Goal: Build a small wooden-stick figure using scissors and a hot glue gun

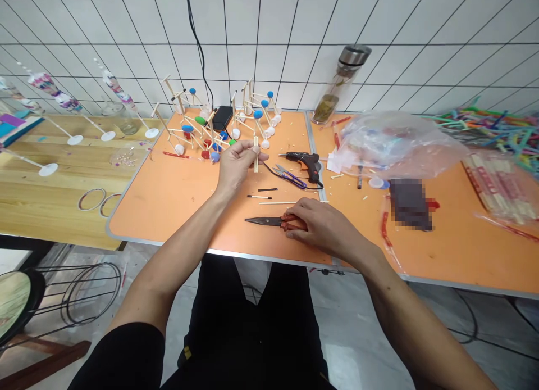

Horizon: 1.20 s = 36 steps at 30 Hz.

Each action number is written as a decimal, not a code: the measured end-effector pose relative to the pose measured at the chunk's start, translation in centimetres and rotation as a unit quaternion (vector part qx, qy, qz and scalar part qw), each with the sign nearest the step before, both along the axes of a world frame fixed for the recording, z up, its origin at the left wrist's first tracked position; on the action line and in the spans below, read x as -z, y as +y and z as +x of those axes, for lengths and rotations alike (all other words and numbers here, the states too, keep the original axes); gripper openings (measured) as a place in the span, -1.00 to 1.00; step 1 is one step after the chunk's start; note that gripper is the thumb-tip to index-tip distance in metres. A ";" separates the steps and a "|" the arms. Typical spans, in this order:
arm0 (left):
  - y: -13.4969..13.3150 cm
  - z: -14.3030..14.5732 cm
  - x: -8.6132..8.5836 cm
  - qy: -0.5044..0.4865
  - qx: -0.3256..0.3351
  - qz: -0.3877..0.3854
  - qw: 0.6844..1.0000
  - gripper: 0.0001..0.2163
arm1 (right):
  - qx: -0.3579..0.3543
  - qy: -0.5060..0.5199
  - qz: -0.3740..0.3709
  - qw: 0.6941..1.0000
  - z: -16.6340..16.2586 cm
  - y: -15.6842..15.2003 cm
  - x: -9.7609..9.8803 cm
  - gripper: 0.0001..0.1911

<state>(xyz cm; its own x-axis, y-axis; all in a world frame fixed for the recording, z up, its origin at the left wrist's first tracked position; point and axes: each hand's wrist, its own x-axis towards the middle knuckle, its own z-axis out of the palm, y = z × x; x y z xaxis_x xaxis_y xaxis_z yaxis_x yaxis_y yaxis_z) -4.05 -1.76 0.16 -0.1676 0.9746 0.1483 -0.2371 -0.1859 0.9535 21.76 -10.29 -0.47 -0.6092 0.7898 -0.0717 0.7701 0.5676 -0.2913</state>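
- Left hand (236, 161) is pinching a short pale wooden piece (256, 161) upright, just above the orange table (160, 210).
- Right hand (318, 224) has its fingers curled round the pliers (265, 221); can't tell how hard it's squeezing.
- Progress-wise, I'd say a bunch of stick models (187, 129) are built at the back, but the pinched piece isn't on one yet. Glue gun (309, 164) just lies there.
- Fingertips hide some of the piece, so can't tell if it's one stick or two. Dark thing (410, 204) on the right is pixelated.
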 end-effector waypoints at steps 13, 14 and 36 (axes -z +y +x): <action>-0.3 1.0 1.0 0.014 0.049 0.019 0.998 -0.69 | 0.125 0.257 -0.013 0.958 -2.1 5.1 -4.6 -0.69; -0.4 1.1 1.0 0.014 0.048 0.021 0.999 -0.69 | 0.119 0.298 -0.038 0.946 -2.8 6.1 -4.6 -0.68; -0.6 1.4 1.1 -0.005 0.027 -0.062 0.998 -0.70 | 0.141 0.518 -0.169 0.827 -5.2 9.3 -0.6 -0.70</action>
